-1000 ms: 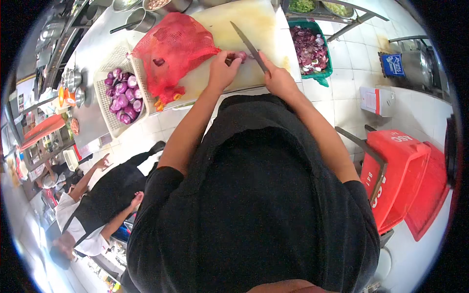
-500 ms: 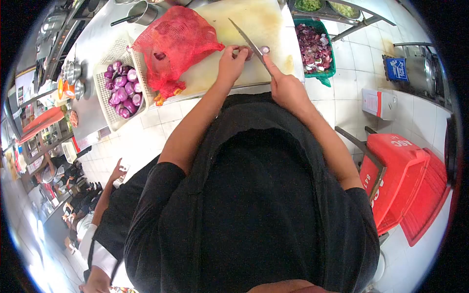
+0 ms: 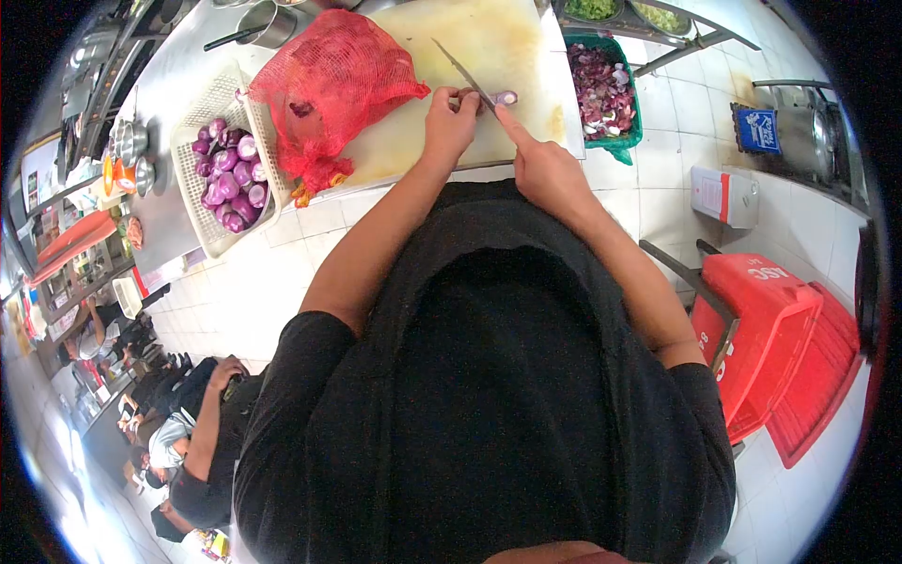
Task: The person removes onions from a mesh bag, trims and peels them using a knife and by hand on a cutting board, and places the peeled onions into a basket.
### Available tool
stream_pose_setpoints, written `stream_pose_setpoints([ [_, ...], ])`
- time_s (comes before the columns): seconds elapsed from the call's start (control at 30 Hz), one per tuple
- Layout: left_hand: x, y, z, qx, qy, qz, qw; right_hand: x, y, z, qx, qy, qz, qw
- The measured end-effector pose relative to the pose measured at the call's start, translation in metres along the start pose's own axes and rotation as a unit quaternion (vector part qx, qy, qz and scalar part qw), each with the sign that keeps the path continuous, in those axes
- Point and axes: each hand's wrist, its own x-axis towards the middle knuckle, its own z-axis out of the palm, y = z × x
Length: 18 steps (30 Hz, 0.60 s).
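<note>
My right hand (image 3: 548,169) is wrapped round the handle of a kitchen knife (image 3: 458,65), its index finger stretched along the blade. The blade slants away to the upper left over the white cutting board (image 3: 489,47). My left hand (image 3: 452,124) is closed with its fingertips on a red onion, mostly hidden by the fingers and blade. A purple-and-white onion piece (image 3: 506,98) lies on the board just right of the blade. Left of my left hand, a red mesh sack (image 3: 338,85) rests partly on the board.
A white basket (image 3: 181,164) of peeled red onions stands left of the sack. A green bin (image 3: 631,94) holds onion skins at the right. Further off are a metal pot (image 3: 271,23), a red wheeled bin (image 3: 756,301) and a white box (image 3: 723,195). Other people are at lower left.
The knife has shifted slightly left and lower against the onion, with my right hand following. My left hand stays at the onion. A person at lower left has moved away from beside me.
</note>
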Motion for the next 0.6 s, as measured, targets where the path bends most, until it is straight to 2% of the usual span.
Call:
stream_pose_setpoints([
  [0.07,-0.001,0.008,-0.002,-0.024,-0.013,-0.022,0.999,0.005,-0.005,-0.005,-0.015,-0.026,0.007,1.0],
  [0.23,0.006,0.004,-0.006,-0.08,-0.04,-0.04,0.995,0.013,-0.008,-0.008,-0.029,-0.016,-0.018,0.999],
  [0.33,0.001,-0.001,0.001,0.018,-0.002,0.063,0.998,0.023,-0.001,-0.003,-0.043,0.009,-0.032,0.999],
  [0.43,-0.005,0.018,-0.004,-0.018,-0.032,-0.019,0.999,0.037,0.012,0.006,-0.035,0.025,-0.043,0.998],
  [0.6,-0.001,0.006,-0.003,-0.018,-0.01,0.006,1.0,0.016,0.004,-0.011,-0.018,-0.044,-0.012,0.999],
])
